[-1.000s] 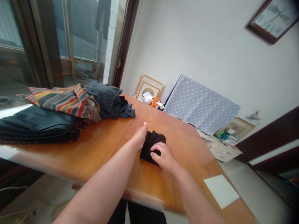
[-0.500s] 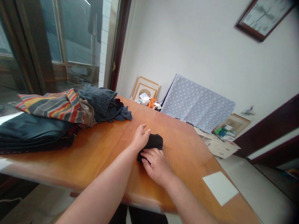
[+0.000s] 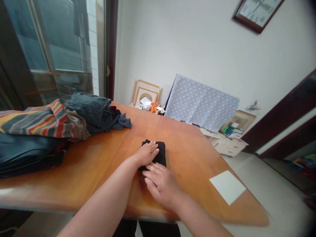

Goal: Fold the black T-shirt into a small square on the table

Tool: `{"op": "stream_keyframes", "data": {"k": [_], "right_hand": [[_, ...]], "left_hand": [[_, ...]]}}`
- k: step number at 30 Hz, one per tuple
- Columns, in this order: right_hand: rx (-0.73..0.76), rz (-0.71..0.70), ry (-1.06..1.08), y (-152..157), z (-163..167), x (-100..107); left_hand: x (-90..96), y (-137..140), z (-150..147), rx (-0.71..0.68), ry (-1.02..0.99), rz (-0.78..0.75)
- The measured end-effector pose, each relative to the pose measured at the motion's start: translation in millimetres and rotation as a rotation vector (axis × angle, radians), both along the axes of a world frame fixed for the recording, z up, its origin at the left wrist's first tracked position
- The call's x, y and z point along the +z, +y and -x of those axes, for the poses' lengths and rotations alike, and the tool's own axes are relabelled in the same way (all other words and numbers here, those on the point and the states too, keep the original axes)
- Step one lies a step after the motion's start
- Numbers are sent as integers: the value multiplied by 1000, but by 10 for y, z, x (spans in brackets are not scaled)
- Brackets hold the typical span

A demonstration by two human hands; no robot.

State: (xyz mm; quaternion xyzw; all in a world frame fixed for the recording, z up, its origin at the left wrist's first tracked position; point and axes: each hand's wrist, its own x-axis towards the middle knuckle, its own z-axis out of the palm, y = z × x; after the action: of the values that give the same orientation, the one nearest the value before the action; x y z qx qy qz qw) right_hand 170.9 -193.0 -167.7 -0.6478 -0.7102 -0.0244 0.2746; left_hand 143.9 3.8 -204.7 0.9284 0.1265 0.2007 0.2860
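Note:
A small black folded cloth (image 3: 161, 153) lies flat on the wooden table (image 3: 187, 171) in front of me; what kind of garment it is I cannot make out. My left hand (image 3: 147, 153) rests on top of it, palm down, with the fingers stretched out towards the right. Just nearer to me, my right hand (image 3: 160, 181) lies with its fingers extended and its fingertips at the cloth's near edge. Both hands cover part of the cloth.
To the left sit a striped garment (image 3: 41, 120), dark folded clothes (image 3: 22, 154) and a crumpled blue-grey garment (image 3: 91, 110). A pale square sheet (image 3: 228, 187) lies on the right. Beyond the table stand a dotted cover (image 3: 201, 102) and a white drawer cabinet (image 3: 225, 146).
My left hand has gone from the cloth's left edge to lying flat across it. The cloth now looks flatter and squarer. My right hand has drawn slightly nearer. The view has shifted right.

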Motion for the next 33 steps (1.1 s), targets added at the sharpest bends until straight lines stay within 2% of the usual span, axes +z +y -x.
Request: {"op": "stream_keyframes", "data": {"k": [2,4,6,8,12,16,22,28,30,33], "right_hand": [[-145,-120,205,-89,-141,-19],[-382,-191,452,-155,-324,-70],[-580,-158,659,-180,-499,-147],[-666,-68,765,-160,-617,-226],[-666,46,763,-33,-631,-317],[-662,109,661,43,-521,-305],[-657,146,420,-6,-437,-227],[-579,199,445,-95,-553,-242],[-570,191,469,-106,-644,-214],[-547,69,457,-42,-771,-104]], "left_hand": [[3,0,-4,-10,12,-6],[18,-10,-1,-17,35,-15],[32,-21,5,-14,54,-27],[39,-27,11,-10,63,-50],[32,-33,22,-6,88,-110],[21,-53,36,6,105,-142],[9,-83,63,27,151,-209],[63,-140,97,48,166,-219],[76,-156,106,55,165,-219],[74,-158,112,53,158,-209]]}}
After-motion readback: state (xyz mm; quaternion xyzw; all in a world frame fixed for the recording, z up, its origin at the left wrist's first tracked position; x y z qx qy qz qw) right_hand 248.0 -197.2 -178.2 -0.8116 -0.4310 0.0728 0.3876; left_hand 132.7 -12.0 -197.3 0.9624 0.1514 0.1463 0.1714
